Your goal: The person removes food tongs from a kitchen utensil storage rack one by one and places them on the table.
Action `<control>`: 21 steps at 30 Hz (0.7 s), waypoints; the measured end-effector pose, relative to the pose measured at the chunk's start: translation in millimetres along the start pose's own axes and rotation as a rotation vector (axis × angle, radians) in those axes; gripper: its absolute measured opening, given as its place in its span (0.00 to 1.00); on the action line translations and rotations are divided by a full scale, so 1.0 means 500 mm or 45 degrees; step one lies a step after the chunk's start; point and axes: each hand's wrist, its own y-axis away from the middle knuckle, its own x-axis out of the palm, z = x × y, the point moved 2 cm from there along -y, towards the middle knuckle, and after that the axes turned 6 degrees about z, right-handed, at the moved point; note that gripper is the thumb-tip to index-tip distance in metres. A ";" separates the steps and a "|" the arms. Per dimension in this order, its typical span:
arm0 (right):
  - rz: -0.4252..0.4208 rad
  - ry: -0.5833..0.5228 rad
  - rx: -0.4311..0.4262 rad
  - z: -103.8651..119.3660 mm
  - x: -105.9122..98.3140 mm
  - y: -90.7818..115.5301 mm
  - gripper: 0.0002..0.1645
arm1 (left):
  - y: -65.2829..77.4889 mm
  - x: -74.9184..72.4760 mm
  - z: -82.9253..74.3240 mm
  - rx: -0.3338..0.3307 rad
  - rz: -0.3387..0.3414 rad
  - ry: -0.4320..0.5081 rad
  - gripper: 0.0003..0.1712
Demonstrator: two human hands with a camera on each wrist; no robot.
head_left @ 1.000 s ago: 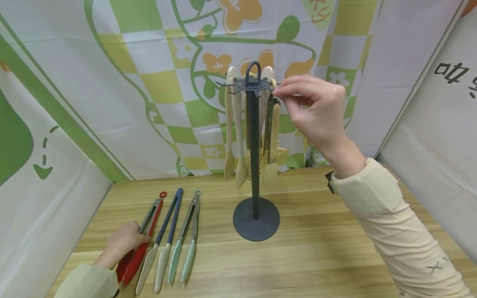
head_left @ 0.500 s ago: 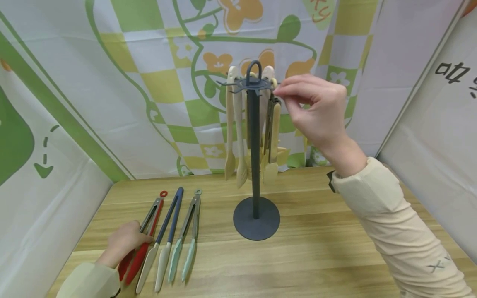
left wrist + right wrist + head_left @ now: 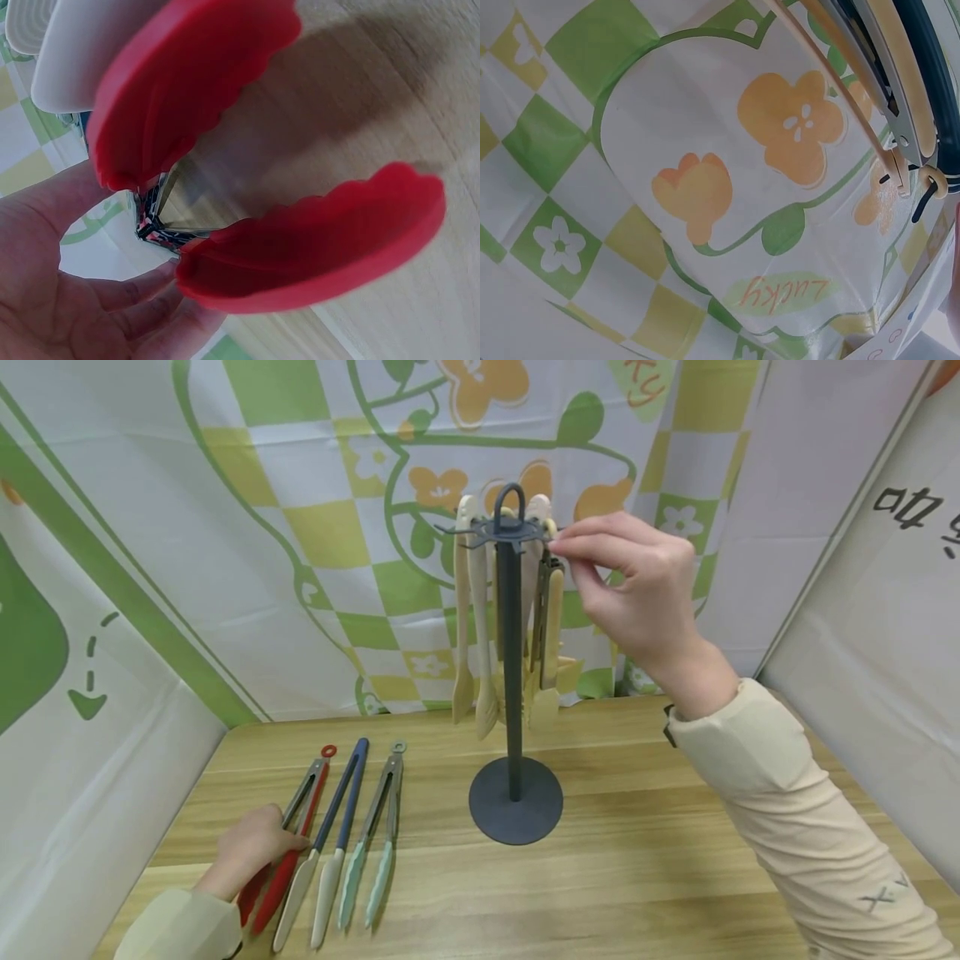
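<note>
In the head view, my left hand [image 3: 253, 845] grips the red-tipped tongs [image 3: 279, 887] lying on the table at the left. The left wrist view shows their two red scalloped heads [image 3: 315, 255] spread apart, with my thumb on one side and fingers on the other. My right hand [image 3: 643, 589] is raised at the top of a dark utensil stand [image 3: 514, 693]. Its thumb and fingertips pinch at the small ring of cream-yellow tongs [image 3: 555, 602] hanging from a hook. In the right wrist view, those tongs [image 3: 892, 75] hang with the ring [image 3: 933, 180] around the hook; the fingertips are mostly hidden.
Blue tongs with grey-white tips [image 3: 327, 893] and mint-tipped tongs [image 3: 381, 881] lie right of the red ones. Several wooden-coloured utensils, including a spoon [image 3: 462, 693], hang on the stand. Its round base [image 3: 536, 818] stands on the wooden table [image 3: 637, 877]. A patterned cloth [image 3: 300, 543] hangs behind.
Almost nothing differs. My left hand and the red tongs have shifted very slightly to the right; my right hand stays at the ring.
</note>
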 end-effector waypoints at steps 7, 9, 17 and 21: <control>0.009 -0.016 0.012 0.000 0.000 -0.003 0.09 | 0.007 -0.005 -0.005 0.005 0.018 0.002 0.21; 0.013 -0.026 0.012 -0.001 0.000 -0.003 0.09 | 0.009 -0.006 -0.006 0.007 0.029 0.006 0.21; 0.000 -0.117 0.062 -0.004 -0.001 -0.005 0.11 | 0.010 -0.016 -0.020 0.046 -0.077 0.027 0.17; 0.003 -0.148 0.101 -0.004 -0.002 -0.007 0.11 | 0.011 -0.028 -0.042 0.082 -0.166 0.009 0.18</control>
